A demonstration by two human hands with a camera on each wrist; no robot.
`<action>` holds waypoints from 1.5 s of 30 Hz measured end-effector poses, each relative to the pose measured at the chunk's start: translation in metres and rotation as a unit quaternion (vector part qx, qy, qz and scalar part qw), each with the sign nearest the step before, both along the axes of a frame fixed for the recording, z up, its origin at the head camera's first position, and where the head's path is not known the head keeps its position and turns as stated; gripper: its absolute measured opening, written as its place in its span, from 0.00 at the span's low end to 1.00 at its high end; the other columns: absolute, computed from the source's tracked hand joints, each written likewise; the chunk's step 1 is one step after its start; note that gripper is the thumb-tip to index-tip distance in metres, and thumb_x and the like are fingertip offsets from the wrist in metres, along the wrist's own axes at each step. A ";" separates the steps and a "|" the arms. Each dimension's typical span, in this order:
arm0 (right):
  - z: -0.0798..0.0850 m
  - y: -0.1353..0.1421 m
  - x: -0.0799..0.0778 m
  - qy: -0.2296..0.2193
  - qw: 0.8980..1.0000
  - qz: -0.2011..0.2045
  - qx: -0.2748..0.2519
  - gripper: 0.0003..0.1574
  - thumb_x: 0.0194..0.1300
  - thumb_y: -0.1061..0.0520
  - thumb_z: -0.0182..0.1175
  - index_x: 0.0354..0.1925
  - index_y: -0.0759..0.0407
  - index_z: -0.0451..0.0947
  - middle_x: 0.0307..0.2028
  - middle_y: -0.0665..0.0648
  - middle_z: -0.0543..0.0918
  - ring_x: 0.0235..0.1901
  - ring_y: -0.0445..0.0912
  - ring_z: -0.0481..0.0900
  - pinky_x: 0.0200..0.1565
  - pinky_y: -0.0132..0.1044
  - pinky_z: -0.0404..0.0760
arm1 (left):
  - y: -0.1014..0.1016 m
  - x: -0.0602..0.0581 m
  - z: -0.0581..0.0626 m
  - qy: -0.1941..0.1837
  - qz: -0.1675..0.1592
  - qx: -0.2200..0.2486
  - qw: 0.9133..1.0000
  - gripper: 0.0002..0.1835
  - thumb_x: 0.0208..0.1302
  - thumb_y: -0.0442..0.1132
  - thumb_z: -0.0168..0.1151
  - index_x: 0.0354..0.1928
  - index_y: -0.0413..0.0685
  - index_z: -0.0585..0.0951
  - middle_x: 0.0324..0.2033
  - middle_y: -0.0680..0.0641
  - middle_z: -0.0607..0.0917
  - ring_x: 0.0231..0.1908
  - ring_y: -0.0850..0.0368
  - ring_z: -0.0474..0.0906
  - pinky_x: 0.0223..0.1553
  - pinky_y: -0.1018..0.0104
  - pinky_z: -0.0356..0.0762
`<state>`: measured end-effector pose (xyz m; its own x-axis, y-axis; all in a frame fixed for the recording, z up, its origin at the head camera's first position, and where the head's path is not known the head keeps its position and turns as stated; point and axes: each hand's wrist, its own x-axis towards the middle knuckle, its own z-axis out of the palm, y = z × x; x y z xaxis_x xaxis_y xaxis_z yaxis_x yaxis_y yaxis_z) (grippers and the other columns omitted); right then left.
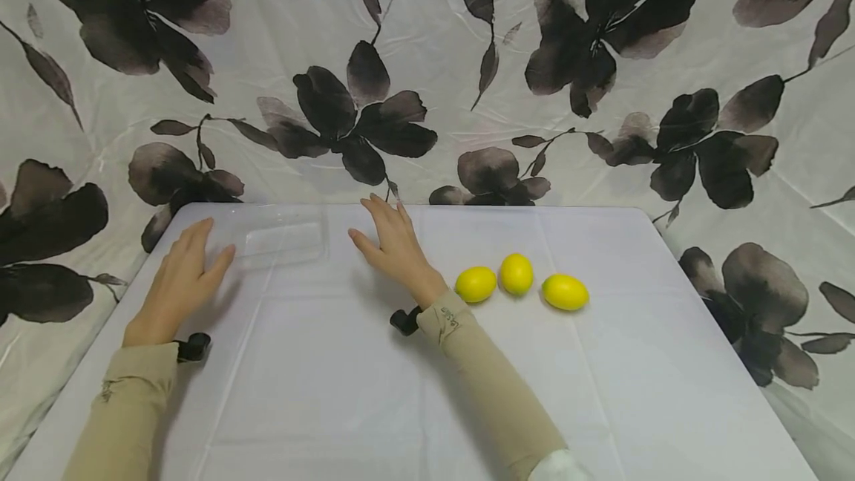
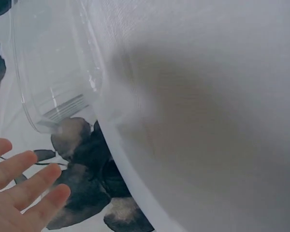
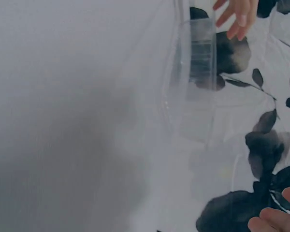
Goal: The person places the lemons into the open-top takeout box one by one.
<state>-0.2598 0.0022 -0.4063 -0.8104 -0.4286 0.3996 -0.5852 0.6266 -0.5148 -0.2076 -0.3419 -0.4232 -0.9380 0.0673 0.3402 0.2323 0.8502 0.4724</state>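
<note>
The clear plastic container (image 1: 283,240) sits between the left grip (image 1: 175,280) and right grip (image 1: 399,249), near both, at the far edge of the white-covered tabletop (image 1: 320,392). Both have fingers spread, holding nothing. Yellow lemons (image 1: 516,275) lie beside the right sleeve (image 1: 497,384); floral fabric (image 1: 364,132) hangs behind.

Above the fingertips of the left hand (image 2: 12,205), the clear container (image 2: 53,58) is cut off by the top edge of the left wrist view; the hand itself is cropped at the left, its thumb excluded. In the right wrist view, only finger ends of the right hand (image 3: 280,220) are shown. Beside the left thumb in the head view, the container's wall is too faint for contact to be judged. Behind the right fingers, marks (image 1: 449,317) on the cuff (image 1: 437,324) are too small to be read; farther back, both sleeves (image 1: 113,421) are cropped.
</note>
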 end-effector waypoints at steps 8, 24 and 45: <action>-0.014 -0.033 -0.011 -0.022 1.000 0.014 0.008 0.36 0.73 0.47 0.52 0.72 0.63 0.62 0.72 0.63 0.64 0.73 0.51 0.59 0.74 0.49 0.47 | -0.004 -0.014 -0.002 -0.045 -0.007 0.018 0.999 0.39 0.77 0.51 0.45 0.73 0.23 0.50 0.70 0.22 0.55 0.70 0.25 0.48 0.70 0.34 0.43; -0.031 -0.068 -0.014 -0.197 0.977 0.057 0.062 0.43 0.77 0.41 0.44 0.79 0.59 0.44 0.78 0.60 0.42 0.76 0.51 0.47 0.73 0.37 0.48 | 0.001 -0.026 -0.015 -0.103 -0.029 0.035 0.994 0.41 0.79 0.52 0.42 0.73 0.21 0.45 0.71 0.20 0.48 0.72 0.25 0.42 0.71 0.37 0.38; -0.029 -0.066 -0.005 -0.211 0.972 0.076 0.069 0.46 0.78 0.40 0.42 0.78 0.66 0.42 0.78 0.64 0.38 0.76 0.49 0.42 0.72 0.32 0.44 | 0.018 -0.021 -0.007 -0.145 -0.018 -0.007 0.989 0.43 0.78 0.53 0.43 0.71 0.18 0.45 0.71 0.20 0.42 0.71 0.24 0.40 0.70 0.34 0.40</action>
